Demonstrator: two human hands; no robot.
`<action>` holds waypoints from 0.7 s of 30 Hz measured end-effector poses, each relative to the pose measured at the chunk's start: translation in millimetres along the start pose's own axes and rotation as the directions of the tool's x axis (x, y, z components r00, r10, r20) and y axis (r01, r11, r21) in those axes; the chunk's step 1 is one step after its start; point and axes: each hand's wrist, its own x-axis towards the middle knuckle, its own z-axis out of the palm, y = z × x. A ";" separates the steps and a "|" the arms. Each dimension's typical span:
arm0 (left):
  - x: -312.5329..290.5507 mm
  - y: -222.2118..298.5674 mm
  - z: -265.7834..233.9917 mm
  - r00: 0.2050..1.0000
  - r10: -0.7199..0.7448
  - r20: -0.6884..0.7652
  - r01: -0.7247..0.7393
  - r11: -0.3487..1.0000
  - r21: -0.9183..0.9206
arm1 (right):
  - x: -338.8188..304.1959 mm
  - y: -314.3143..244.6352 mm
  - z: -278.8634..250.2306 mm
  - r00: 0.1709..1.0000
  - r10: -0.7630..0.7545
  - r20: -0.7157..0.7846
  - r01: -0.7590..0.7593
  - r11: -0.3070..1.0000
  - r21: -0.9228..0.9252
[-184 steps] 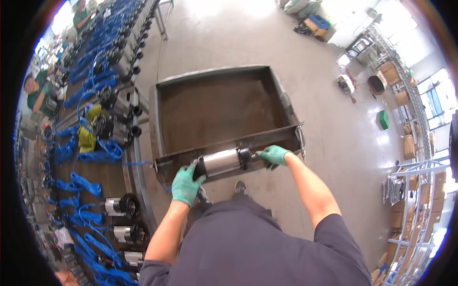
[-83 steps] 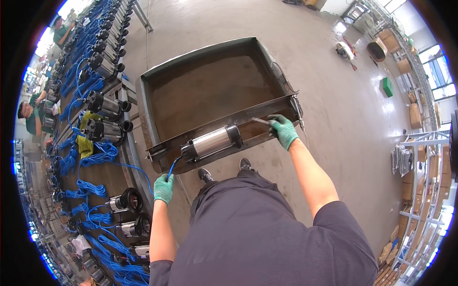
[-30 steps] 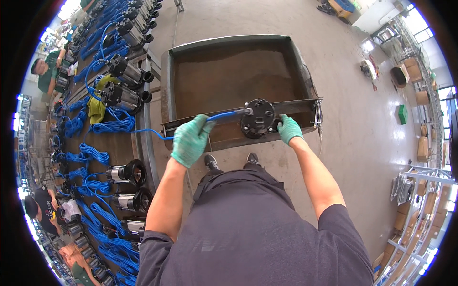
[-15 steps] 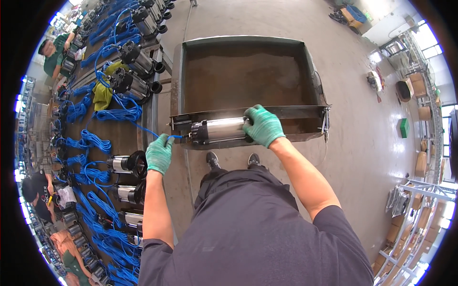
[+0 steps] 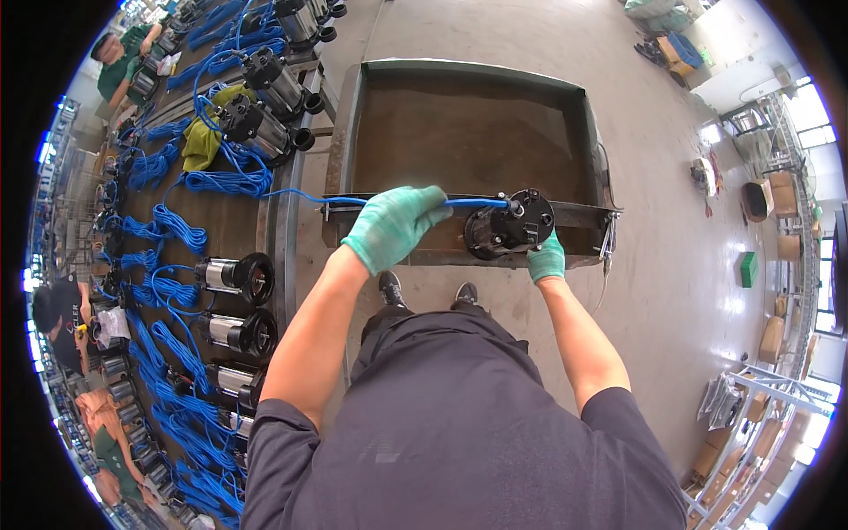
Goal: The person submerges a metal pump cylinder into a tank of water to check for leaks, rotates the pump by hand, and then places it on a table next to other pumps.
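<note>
A pump [image 5: 510, 224] with a black cap stands tilted up at the front edge of the water-filled metal tank [image 5: 352, 132]. My right hand [image 5: 548, 259], in a green glove, grips its right side, with part of the fingers hidden behind the body. From the cap a blue cable [image 5: 477, 202] runs left to the bench. My left hand [image 5: 395, 226], gloved too and slightly blurred, is closed around this cable, left of the pump.
On the left bench [image 5: 243, 212] lie several more pumps [image 5: 234, 278], coils of blue cable [image 5: 230, 182] and a yellow-green cloth [image 5: 201, 144]. Other people [image 5: 62, 322] work beyond it. Shelving with cartons [image 5: 768, 340] and a green crate [image 5: 749, 269] are at the right.
The pump has gone from lying along the tank's front to standing, cap up, farther right. My left hand has moved right along with the cable; my right hand has shifted lower and right.
</note>
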 end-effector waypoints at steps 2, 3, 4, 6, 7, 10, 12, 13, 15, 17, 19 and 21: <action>1.2 -11.3 5.4 0.994 -0.106 0.024 0.107 0.994 -0.029 | 0.7 -5.6 3.4 1.000 -0.006 -0.006 0.007 0.997 0.081; 1.1 -12.9 5.5 0.978 -0.203 0.050 0.206 0.976 -0.066 | 0.5 -10.7 -0.4 1.000 -0.008 -0.004 0.009 0.997 0.082; -2.7 -12.7 2.0 0.967 -0.239 0.083 0.244 0.968 -0.062 | 0.9 -15.6 -3.7 0.999 -0.003 0.041 0.002 1.000 0.030; -21.7 -24.4 8.4 0.976 -0.218 0.010 0.217 0.962 -0.166 | 1.8 -27.4 -7.9 0.995 -0.016 0.097 0.017 1.000 -0.014; -31.2 -25.9 11.9 0.974 -0.226 -0.018 0.217 0.951 -0.221 | 0.1 -33.2 -11.4 0.993 0.020 0.116 -0.020 1.000 0.002; -22.8 -13.8 6.3 0.980 -0.195 -0.048 0.190 0.977 -0.095 | 2.4 -12.7 4.4 0.998 -0.051 0.046 0.049 0.997 0.059; -15.2 -8.3 3.7 0.987 -0.145 -0.066 0.145 0.989 -0.006 | 5.7 4.4 13.2 0.992 -0.110 0.062 0.097 0.978 0.185; -12.1 -8.7 6.7 0.989 -0.121 -0.084 0.124 0.992 0.024 | 7.7 19.4 18.3 0.992 -0.110 0.055 0.098 0.978 0.184; -15.8 -10.5 -1.7 0.986 -0.151 -0.077 0.158 0.981 0.108 | 13.1 16.6 9.0 0.975 -0.085 0.203 0.059 0.989 0.134; -20.3 -9.4 -19.9 0.974 -0.219 -0.059 0.227 0.954 0.194 | 22.1 8.2 -6.7 0.947 0.025 0.320 -0.115 0.957 0.265; -30.9 -17.8 -42.4 0.957 -0.265 -0.114 0.285 0.930 0.230 | 28.7 10.3 -19.5 0.903 0.058 0.426 -0.238 0.893 0.382; -58.3 -38.5 -67.1 0.918 -0.348 -0.189 0.390 0.878 0.279 | 30.9 -38.8 -49.8 0.802 0.125 0.584 -0.393 0.847 0.358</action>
